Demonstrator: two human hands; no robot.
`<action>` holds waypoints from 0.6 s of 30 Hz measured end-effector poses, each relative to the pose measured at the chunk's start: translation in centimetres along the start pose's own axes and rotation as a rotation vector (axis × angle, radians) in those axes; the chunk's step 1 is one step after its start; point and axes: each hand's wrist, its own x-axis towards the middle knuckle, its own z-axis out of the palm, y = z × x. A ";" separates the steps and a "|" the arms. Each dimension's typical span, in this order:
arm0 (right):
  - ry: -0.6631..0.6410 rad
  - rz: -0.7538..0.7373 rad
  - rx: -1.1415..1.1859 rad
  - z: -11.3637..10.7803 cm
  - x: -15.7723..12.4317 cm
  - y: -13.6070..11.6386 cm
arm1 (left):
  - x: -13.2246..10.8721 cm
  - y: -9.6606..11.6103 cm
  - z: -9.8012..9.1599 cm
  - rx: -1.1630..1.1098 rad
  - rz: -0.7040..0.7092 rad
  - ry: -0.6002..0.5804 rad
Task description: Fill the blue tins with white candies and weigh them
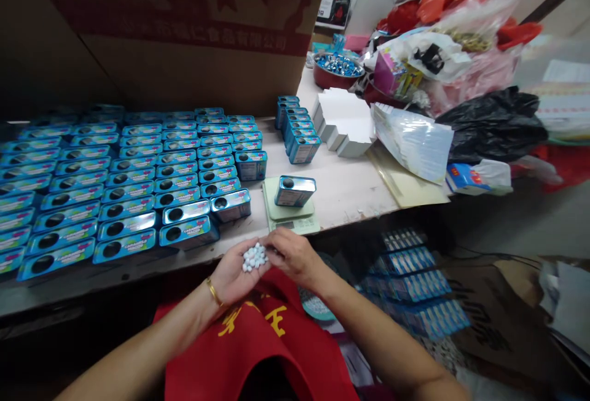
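My left hand [236, 277] is palm up and cupped, with a small heap of pale blue and white candies [255, 257] in it. At the heap's right side, the bent fingers of my right hand [291, 256] touch the left fingertips; what they hold, if anything, is too small to make out. Just beyond both hands a pale green scale [271, 209] lies at the table's front edge, bearing one upright blue tin [295, 191] with a dark round opening in its top.
Rows of blue tins [133, 177] fill the table's left side before a large cardboard box [184, 75]. Farther back stand more tins [304, 150], white cartons [345, 120], a red bowl [338, 78] of blue pieces and plastic bags [493, 121]. Packed trays [415, 278] sit below, right.
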 end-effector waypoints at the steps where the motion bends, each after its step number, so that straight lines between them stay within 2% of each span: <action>1: 0.039 -0.005 -0.004 -1.1 0.8 0.2 | 0.2 0.5 1.1 0.006 0.032 -0.017; 4: 0.175 0.003 -0.058 -4.7 3.4 0.8 | 0.5 1.9 4.0 0.024 0.102 -0.069; 7: 0.243 0.027 -0.171 -7.5 5.6 2.0 | 0.4 2.8 5.3 0.038 0.107 -0.079; 10: 0.179 0.038 -0.278 -8.5 6.9 3.2 | 0.4 2.7 4.7 0.030 0.093 -0.040; 13: 0.108 0.038 -0.364 -8.3 7.4 3.8 | 0.4 2.1 3.4 0.012 0.078 -0.004; 18: 0.114 0.042 -0.381 -8.4 7.9 3.7 | 0.4 1.7 2.0 0.002 0.062 0.001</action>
